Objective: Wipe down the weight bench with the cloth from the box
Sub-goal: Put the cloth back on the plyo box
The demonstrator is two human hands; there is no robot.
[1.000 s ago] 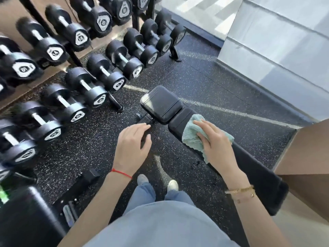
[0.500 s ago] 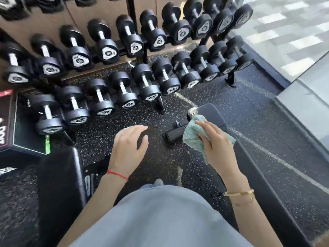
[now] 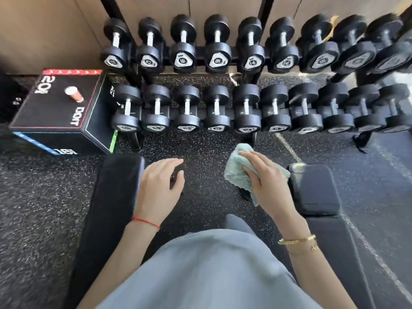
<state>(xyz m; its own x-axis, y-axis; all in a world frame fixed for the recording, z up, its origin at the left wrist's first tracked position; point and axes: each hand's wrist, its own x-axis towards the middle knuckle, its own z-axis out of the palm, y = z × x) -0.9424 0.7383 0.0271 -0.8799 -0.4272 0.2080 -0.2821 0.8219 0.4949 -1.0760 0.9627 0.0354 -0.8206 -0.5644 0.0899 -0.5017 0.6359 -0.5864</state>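
Observation:
My right hand (image 3: 270, 182) grips a pale green cloth (image 3: 237, 170), held above the floor just left of a black weight bench (image 3: 316, 192) that runs along the right side. The cloth is off the bench pad. My left hand (image 3: 159, 186) is empty with fingers spread, hovering beside a second black bench (image 3: 111, 197) on the left. A black plyo box (image 3: 55, 114) with coloured edges stands at the far left, with a small orange-and-white bottle (image 3: 74, 94) on top.
A two-tier rack of black dumbbells (image 3: 223, 85) spans the back, close in front of me. Speckled black rubber floor (image 3: 200, 157) lies between the two benches. My grey trousers fill the lower middle.
My view has swung left, from the right bench toward the dumbbell rack and plyo box. My right hand has lifted the cloth off the bench pad; my left hand stays open.

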